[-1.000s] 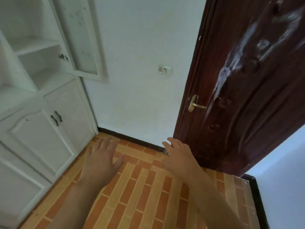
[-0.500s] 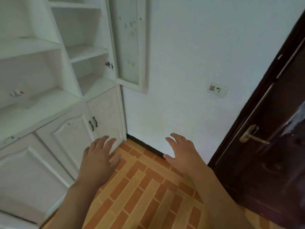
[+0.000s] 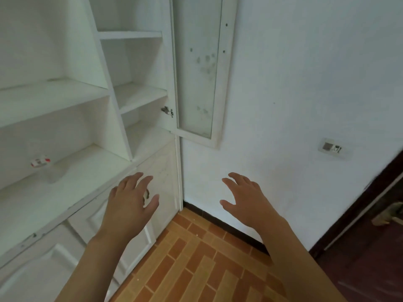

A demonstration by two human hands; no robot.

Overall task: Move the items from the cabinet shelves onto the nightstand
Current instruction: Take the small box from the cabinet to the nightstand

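Both hands empty. Your left hand (image 3: 128,205) hangs in front of the lower cabinet doors (image 3: 159,171), fingers (image 3: 139,182) spread and relaxed, holding nothing. Your right hand (image 3: 244,199) hovers out over the wall side, fingers loosely fanned, also holding nothing.

Only item visible: a small white object with red marks (image 3: 40,162), far back on the wide lower shelf (image 3: 65,192), near its left rear, close to the back panel. Too blurred to name. Just in front of it sits a pale, translucent-looking shape (image 3: 55,174); cannot tell whether it is a second item or a reflection. The other shelves show nothing in this view. The nightstand is not in view.

Step in hand, as judged: reaching for that item. Use your left hand, nearer that side. Go in over the shelf's front edge, low under the shelf above, and pinch the object by its sides rather than sweeping. Check the pale shape before your wrist crosses it. Mind the open glass door (image 3: 197,68) at the cabinet's right edge.
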